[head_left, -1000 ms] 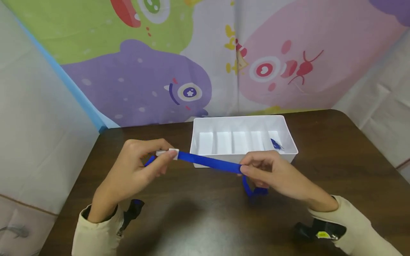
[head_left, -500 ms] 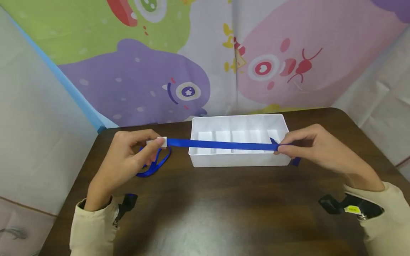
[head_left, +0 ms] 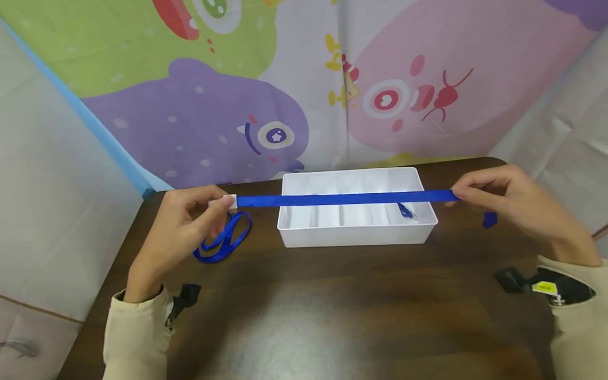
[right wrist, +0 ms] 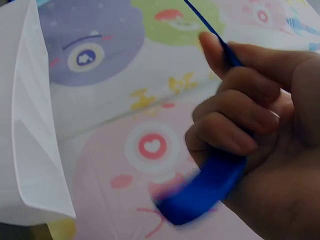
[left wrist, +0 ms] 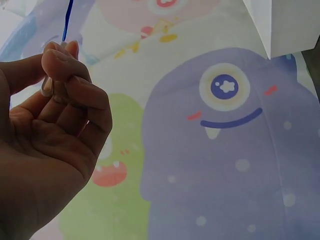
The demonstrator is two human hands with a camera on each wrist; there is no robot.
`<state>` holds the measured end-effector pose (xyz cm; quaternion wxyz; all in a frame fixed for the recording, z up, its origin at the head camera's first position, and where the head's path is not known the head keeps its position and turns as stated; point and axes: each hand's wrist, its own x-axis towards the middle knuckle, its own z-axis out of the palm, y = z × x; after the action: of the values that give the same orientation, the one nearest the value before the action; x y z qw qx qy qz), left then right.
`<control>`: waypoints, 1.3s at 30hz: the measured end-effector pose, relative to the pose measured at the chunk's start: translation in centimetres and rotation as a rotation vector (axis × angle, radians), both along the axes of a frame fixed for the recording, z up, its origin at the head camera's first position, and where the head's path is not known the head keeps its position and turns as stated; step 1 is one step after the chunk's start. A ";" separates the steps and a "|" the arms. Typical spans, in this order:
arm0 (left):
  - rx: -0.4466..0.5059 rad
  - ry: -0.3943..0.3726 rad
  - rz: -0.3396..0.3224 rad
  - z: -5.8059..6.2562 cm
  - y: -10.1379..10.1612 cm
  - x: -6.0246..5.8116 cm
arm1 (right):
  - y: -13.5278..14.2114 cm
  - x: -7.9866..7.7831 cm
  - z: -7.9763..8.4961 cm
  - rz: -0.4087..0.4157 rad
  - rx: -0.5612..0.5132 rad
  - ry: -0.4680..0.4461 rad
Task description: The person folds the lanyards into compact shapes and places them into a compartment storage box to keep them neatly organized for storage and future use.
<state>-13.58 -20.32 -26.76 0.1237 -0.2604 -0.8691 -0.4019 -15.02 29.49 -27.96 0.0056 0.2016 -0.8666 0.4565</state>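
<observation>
A blue ribbon point(head_left: 332, 199) is stretched nearly level between both hands, above the white box. My left hand point(head_left: 187, 221) pinches its left end together with a small white piece point(head_left: 230, 201) between thumb and forefinger. Most of that piece is hidden by the fingers. Below this hand, more ribbon hangs in loose loops point(head_left: 227, 245). At the right, my right hand point(head_left: 510, 200) pinches the ribbon between thumb and forefinger. In the right wrist view, a short ribbon tail point(right wrist: 205, 192) comes out under the curled lower fingers.
The white divided box point(head_left: 353, 236) stands at the back of the dark wooden table point(head_left: 332, 316). In its rightmost compartment lies a small dark blue item point(head_left: 405, 210) with a thin metallic tip. A cartoon-printed cloth point(head_left: 228, 121) hangs right behind the table.
My right hand has moved right and away from me, so a longer stretch of ribbon shows between the hands. My left hand has risen slightly leftward, still pinching the white piece.
</observation>
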 end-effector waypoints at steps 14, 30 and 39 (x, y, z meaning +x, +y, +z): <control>-0.021 -0.025 -0.011 -0.5 -0.6 -0.8 | 4.1 -1.8 -1.1 0.052 -0.088 -0.010; -0.017 -0.043 0.001 -0.1 -1.2 -0.6 | 8.2 -2.6 -2.9 0.269 -0.427 -0.108; 0.028 -0.080 -0.094 -0.1 -1.5 -0.8 | 9.8 -3.1 -3.2 0.494 -0.631 -0.163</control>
<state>-14.40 -21.87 -26.86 0.0733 -0.2829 -0.8544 -0.4297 -18.14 39.27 -31.18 -0.1115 0.3551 -0.6070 0.7022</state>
